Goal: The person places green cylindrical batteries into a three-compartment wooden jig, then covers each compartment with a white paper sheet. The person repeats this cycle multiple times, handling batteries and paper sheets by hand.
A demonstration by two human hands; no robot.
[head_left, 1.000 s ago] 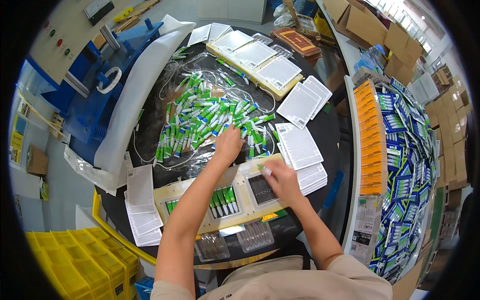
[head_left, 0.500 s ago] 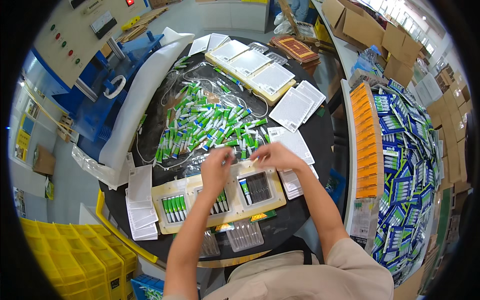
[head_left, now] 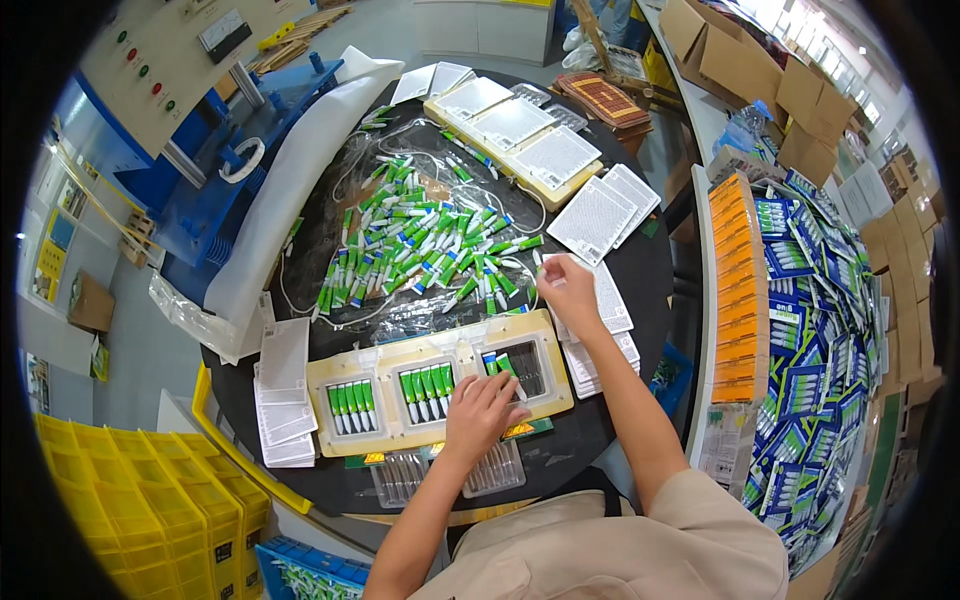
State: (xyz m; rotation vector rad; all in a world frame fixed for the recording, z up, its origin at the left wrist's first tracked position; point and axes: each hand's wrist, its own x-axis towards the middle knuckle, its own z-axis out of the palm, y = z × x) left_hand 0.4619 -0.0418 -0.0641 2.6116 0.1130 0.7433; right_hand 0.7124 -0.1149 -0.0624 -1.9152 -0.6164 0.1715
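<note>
A cream tray [head_left: 330, 372] with three pockets lies at the near side of the round black table. Its left pocket [head_left: 350, 408] and middle pocket [head_left: 425, 385] each hold several green-and-white tubes. The right pocket [head_left: 525, 368] holds two. My left hand [head_left: 480, 412] is at that right pocket, fingers curled on a green tube [head_left: 505, 365]. My right hand [head_left: 570, 292] is farther back, over a stack of white cards [head_left: 615, 305], pinching a small tube at the right edge of the loose tube pile [head_left: 420, 250].
A second cream tray [head_left: 575, 178] with white cards sits at the back. More card stacks [head_left: 285, 385] lie left of the near tray, and clear blister trays [head_left: 400, 478] at the front edge. Yellow crates [head_left: 130, 500] stand lower left, packaged goods [head_left: 800, 300] to the right, a blue machine [head_left: 210, 190] on the left.
My left hand has come back from the tube pile to the tray's right pocket. My right hand has shifted slightly right, staying at the pile's edge.
</note>
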